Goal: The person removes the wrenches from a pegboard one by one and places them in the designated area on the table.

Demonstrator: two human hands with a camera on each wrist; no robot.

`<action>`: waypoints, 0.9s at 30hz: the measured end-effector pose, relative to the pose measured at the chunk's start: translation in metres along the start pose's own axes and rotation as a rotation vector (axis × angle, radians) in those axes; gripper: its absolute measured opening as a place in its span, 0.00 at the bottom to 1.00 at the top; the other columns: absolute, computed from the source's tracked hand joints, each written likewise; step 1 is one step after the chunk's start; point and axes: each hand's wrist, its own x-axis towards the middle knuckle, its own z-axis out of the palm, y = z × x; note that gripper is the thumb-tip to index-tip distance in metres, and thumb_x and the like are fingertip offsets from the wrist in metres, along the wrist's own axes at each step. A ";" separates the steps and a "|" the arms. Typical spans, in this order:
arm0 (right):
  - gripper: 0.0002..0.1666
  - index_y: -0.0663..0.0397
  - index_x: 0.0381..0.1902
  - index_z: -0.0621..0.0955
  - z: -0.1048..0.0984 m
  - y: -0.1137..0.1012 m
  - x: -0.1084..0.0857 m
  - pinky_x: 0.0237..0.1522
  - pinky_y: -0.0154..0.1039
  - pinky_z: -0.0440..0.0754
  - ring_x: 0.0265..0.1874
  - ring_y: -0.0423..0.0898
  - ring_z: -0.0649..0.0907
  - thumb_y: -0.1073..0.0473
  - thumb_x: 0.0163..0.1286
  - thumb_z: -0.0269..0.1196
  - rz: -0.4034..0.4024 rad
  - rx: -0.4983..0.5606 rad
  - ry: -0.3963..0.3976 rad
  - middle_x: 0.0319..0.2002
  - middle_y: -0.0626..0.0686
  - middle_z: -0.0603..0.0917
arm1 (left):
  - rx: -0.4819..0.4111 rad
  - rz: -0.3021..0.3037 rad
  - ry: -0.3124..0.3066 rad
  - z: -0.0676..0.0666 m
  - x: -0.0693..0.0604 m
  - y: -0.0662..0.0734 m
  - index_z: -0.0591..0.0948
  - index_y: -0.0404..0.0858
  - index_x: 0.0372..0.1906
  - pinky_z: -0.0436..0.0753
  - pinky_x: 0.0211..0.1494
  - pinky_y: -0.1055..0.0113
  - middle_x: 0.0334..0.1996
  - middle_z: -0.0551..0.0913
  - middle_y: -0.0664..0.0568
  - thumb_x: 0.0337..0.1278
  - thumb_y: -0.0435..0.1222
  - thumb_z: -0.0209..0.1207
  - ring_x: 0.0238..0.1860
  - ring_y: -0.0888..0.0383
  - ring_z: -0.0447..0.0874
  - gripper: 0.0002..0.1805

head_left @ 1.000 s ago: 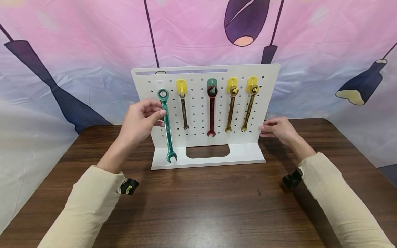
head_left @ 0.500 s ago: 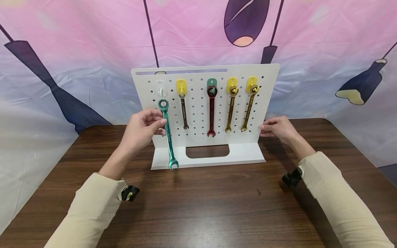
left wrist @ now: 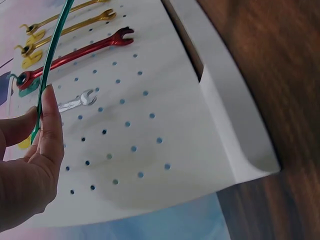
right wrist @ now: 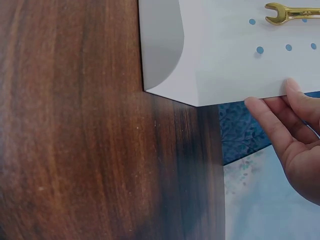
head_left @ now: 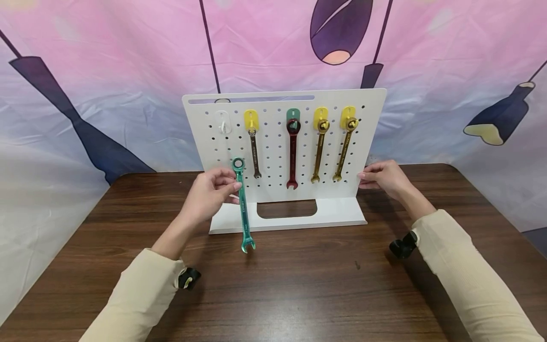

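My left hand (head_left: pixel 209 192) pinches a green combination wrench (head_left: pixel 244 209) between thumb and fingers. It hangs nearly upright in front of the white pegboard (head_left: pixel 337 209), ring end up and open end down, clear of the table. Above it, a white hook (head_left: pixel 222 124) on the board bears nothing. My right hand (head_left: pixel 381 178) holds the board's right edge; in the right wrist view the thumb lies on the front face. On other hooks hang a small silver wrench (head_left: pixel 255 156), a red wrench (head_left: pixel 292 156) and two gold wrenches (head_left: pixel 318 156).
The pegboard stands on a brown wooden table (head_left: pixel 299 285), its base flange lying toward me. A patterned cloth backdrop (head_left: pixel 141 85) hangs behind. Yellow hooks (head_left: pixel 251 118) and a green hook (head_left: pixel 293 114) carry the hung wrenches.
The green wrench has come off the white hook. My left hand has carried it down, slightly right and toward me. The right hand has stayed at the board's edge.
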 end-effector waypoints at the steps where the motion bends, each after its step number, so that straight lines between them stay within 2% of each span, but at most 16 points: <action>1: 0.16 0.82 0.45 0.72 0.000 0.000 0.000 0.45 0.46 0.82 0.32 0.48 0.84 0.69 0.66 0.55 -0.001 0.000 0.001 0.43 0.65 0.76 | -0.005 -0.007 -0.004 0.002 0.000 -0.002 0.70 0.21 0.46 0.86 0.35 0.66 0.36 0.79 0.34 0.59 0.23 0.52 0.25 0.64 0.80 0.12; 8: 0.13 0.81 0.43 0.74 0.001 0.001 0.000 0.43 0.44 0.83 0.32 0.49 0.84 0.70 0.65 0.55 -0.011 0.020 0.006 0.44 0.67 0.75 | -0.054 -0.052 -0.047 0.020 0.000 -0.009 0.70 0.21 0.44 0.86 0.35 0.64 0.33 0.79 0.36 0.59 0.23 0.52 0.25 0.60 0.81 0.10; 15: 0.12 0.80 0.42 0.75 0.000 0.001 0.000 0.45 0.47 0.82 0.32 0.49 0.84 0.71 0.65 0.55 -0.012 0.036 0.007 0.44 0.66 0.74 | -0.167 -0.089 -0.072 0.043 0.001 -0.013 0.71 0.22 0.42 0.86 0.35 0.61 0.29 0.80 0.39 0.58 0.23 0.53 0.27 0.55 0.81 0.08; 21: 0.15 0.83 0.44 0.72 0.001 0.000 -0.001 0.47 0.49 0.81 0.32 0.48 0.84 0.71 0.65 0.55 -0.006 0.045 0.003 0.42 0.62 0.73 | -0.258 -0.144 -0.063 0.062 0.001 -0.014 0.71 0.23 0.41 0.86 0.34 0.61 0.27 0.79 0.43 0.57 0.22 0.53 0.24 0.57 0.81 0.08; 27: 0.12 0.80 0.42 0.74 0.001 -0.002 -0.002 0.47 0.49 0.80 0.32 0.49 0.84 0.71 0.66 0.55 -0.003 0.037 0.006 0.44 0.66 0.74 | -0.316 -0.178 -0.054 0.081 -0.001 -0.014 0.71 0.24 0.40 0.86 0.33 0.62 0.26 0.78 0.43 0.56 0.20 0.53 0.22 0.58 0.80 0.07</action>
